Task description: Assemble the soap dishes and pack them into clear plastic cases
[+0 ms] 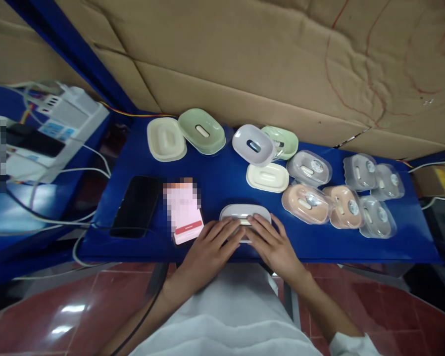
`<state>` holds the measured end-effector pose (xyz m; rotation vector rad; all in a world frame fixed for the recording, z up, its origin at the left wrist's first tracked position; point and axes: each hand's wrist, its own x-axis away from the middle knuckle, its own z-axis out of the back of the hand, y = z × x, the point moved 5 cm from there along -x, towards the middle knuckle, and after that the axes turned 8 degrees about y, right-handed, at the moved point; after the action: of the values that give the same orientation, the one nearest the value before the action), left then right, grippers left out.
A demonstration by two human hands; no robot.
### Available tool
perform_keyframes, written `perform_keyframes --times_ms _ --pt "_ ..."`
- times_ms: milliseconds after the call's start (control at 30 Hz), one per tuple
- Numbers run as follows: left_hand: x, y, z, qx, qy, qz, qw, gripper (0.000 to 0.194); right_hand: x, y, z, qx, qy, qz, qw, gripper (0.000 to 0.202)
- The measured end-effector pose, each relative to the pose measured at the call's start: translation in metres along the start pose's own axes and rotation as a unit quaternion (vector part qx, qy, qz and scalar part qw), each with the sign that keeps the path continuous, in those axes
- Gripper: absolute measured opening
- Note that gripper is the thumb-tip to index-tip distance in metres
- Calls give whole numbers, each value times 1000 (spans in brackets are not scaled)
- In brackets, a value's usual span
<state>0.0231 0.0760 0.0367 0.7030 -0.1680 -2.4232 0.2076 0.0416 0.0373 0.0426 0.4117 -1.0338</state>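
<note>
A: Status, left to right?

B: Black phone [136, 205] and pink phone [185, 210] are laid flat. Grey soap case [244, 213] is pressed at the near edge of the blue table [215, 183] by left hand [211, 243] and right hand [272, 243], fingers extended, close together.

A: Step?

B: Closing is judged underway; even downward pressure is required.

A blue table [222, 183] carries oval soap cases [306, 202] along its back edge, a black phone [136, 205] near its left edge
</note>
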Motion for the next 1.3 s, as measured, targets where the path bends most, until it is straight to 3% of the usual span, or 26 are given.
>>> perform_keyframes --times_ms 133,300,467,567,700,833,933,1000,1067,1133,1233,1300 --pt "3 -2 -7 7 9 -4 1000 41 -12 14 14 -40 -5 21 999 37" --pt "1 1 -11 21 24 7 999 36 -56 59 47 42 70 -76 994 34" --pt "-1 1 -9 26 45 10 999 33 -95 96 48 135 13 -91 987 31" --pt "0 0 -9 28 44 18 998 35 -111 105 51 130 -34 -66 989 34" --pt "0 -1 -8 38 47 24 998 35 -138 123 67 148 16 -99 984 39" --pt "-1 -1 -8 43 53 28 997 36 -163 161 50 138 1 -146 980 48" --pt "-1 -2 -7 53 56 31 997 36 -176 194 29 27 8 -216 976 57" --pt "-2 -5 -6 61 57 35 996 35 -180 210 27 -49 43 -265 962 56" --pt "-4 -8 -4 68 54 40 995 36 -178 213 40 -103 97 -286 948 50" --pt "-5 -11 -3 75 52 48 995 37 -166 201 64 -148 163 -269 938 46" --pt "-4 -15 -2 89 57 76 991 42 -125 163 99 -187 244 -246 919 39" --pt "-3 -16 -1 98 67 101 988 50 -91 132 103 -184 237 -250 920 32"
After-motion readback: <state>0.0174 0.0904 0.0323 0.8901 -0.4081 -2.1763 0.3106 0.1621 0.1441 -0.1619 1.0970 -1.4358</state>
